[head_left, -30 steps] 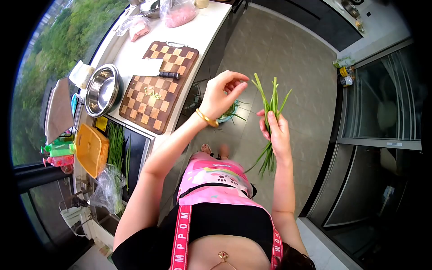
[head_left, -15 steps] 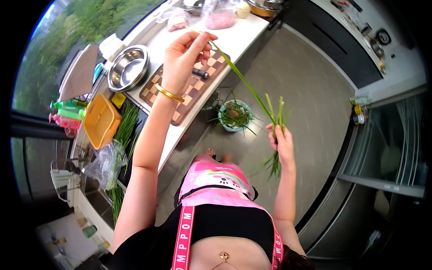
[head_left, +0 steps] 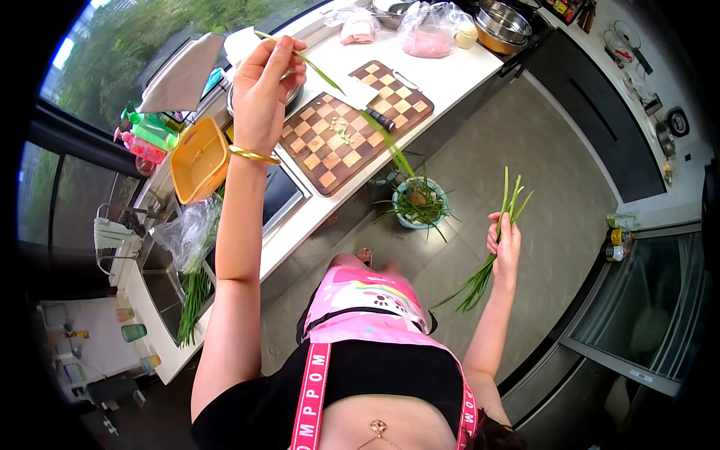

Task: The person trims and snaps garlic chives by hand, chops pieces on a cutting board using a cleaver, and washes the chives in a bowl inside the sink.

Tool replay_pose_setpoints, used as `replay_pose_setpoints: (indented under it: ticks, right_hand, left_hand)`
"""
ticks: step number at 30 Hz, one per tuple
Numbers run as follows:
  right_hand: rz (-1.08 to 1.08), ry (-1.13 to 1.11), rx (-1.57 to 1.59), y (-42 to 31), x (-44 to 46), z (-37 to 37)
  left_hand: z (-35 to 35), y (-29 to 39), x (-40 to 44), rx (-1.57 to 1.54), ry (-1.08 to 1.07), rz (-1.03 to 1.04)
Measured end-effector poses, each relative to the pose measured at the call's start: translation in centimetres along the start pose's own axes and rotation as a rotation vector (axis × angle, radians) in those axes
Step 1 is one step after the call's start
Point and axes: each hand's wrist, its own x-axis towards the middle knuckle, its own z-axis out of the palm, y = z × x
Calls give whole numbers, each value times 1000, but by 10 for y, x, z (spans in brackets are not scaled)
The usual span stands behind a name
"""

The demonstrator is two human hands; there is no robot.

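My left hand, with a gold bangle at the wrist, is raised over the counter by the window and pinches a long green stalk. Out to the right, over the floor, my right hand grips a bunch of green stalks around its middle. Below and between my hands stands a light blue bin with green scraps in and over it. On the counter lies a checkered cutting board with small chopped pieces and a cleaver with a black handle.
Bagged meat and stacked metal bowls sit at the counter's far end. An orange basket, a clear plastic bag and more green stalks lie by the sink. Soap bottles stand near the window.
My left hand has gone from near the bunch up and left, drawing out a stalk that is now apart from it. My right hand has shifted right with the bunch. The view has turned.
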Motion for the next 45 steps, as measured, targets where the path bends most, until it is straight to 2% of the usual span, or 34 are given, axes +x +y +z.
replay_pose_setpoints:
  ticks: [3,6,8,10,11,13,15,17,19,20,21,24,27,29,32,33,41,43,45]
  right_hand:
    - [-63,-114,21,-13,1,23]
    - [-145,-266,54,-30,-5,49]
    - [-165,-335,68,-43,-11,65]
    - [-182,-365,67,-51,-15,81]
    - [-196,-364,74,-53,-18,89]
    - [-232,-357,64,-55,-21,101]
    - [-264,-385,96,-57,-22,111]
    - [-260,-407,182,-58,-21,116]
    - [-255,-294,210,-54,-19,114]
    - [-282,-230,207,-55,-19,112]
    - [-323,-208,205,-50,-12,108]
    - [-376,-152,208,-46,-6,94]
    - [-352,-196,163,-47,-8,88]
    - [-283,-265,3,-58,-18,102]
    - [-208,-362,21,-63,-23,116]
    - [-158,-368,12,-66,-23,121]
    - [-155,-319,85,-65,-19,133]
    - [-128,-319,48,-66,-18,135]
    - [-171,-288,60,-66,-19,141]
  left_hand:
    - [12,1,-14,63,65,37]
    - [20,-8,-38,18,-117,-189]
    - [36,-28,-57,229,-149,-213]
    - [55,-51,-71,441,-293,-9]
    - [63,-51,-81,477,-366,-107]
    - [86,-45,-92,463,-451,-148]
    - [98,-62,-98,420,-454,86]
    - [100,-61,-99,444,-449,58]
    - [96,-56,-94,369,-418,-234]
    - [90,-59,-89,384,-425,-271]
    - [89,-61,-84,256,-397,-171]
    - [83,-46,-70,67,-322,-349]
    - [83,-43,-60,2,-283,-346]
    - [86,-39,-55,-4,-273,-370]
    - [88,-41,-54,-16,-282,-404]
    - [88,-41,-54,-22,-298,-414]
    - [70,-48,-55,-204,-365,-517]
    - [71,-53,-58,20,-405,-359]
    - [66,-55,-54,65,-415,-340]
